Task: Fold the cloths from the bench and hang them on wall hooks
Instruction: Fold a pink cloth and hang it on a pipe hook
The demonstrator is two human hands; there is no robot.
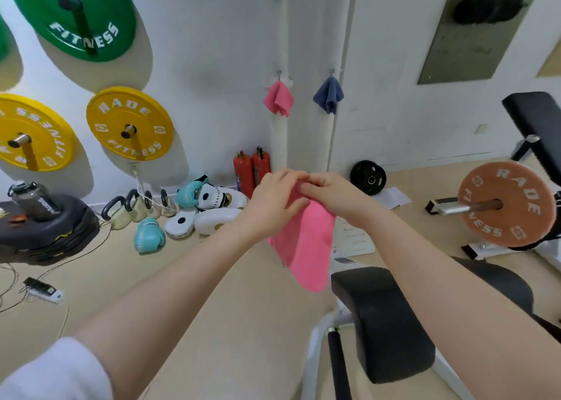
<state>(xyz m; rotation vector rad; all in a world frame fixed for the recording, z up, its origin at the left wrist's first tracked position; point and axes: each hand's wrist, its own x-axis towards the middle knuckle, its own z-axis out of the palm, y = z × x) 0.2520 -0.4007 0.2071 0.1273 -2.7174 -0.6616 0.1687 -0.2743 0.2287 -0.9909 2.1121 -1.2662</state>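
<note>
Head view, middle of the frame — left hand [274, 200] and right hand [329, 194] each have a grip pinching the pink cloth's [306, 248] top edge — it hangs down above the black padded surface [385, 323].

"FITNESS" is printed in white on the green plate [71, 12]. "RADE" and "FITNESS" are read on the yellow plate [130, 123] beside it, and "FITNESS" on the far-left yellow plate [32, 132]. "RADE FITNESS" is shown on the brown plate [506, 203] at the right. Small lettering on the bottle [33, 200] cannot be made out.
</note>
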